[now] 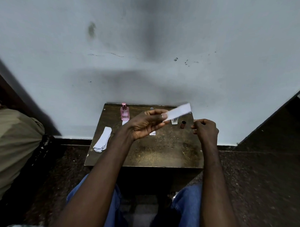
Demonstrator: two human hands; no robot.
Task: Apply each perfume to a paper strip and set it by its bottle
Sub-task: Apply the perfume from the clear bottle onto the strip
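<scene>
Left hand [145, 125] raised over table [161, 152] middle, thumb and fingers pinching blurred paper strip [178, 111]; right hand [204, 130] loosely curled, empty, near right edge; pink bottle [124, 112] at far-left corner; spare strips [102, 142] along left edge.

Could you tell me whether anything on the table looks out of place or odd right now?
Only the brown cap: it stands alone on the table beside the clear bottle. No spill shows.

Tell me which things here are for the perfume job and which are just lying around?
For the job: paper strip in the left hand, pink bottle, clear bottle, brown cap, stack of strips, right hand.

Just there: small table, wall, tan cloth.
</scene>
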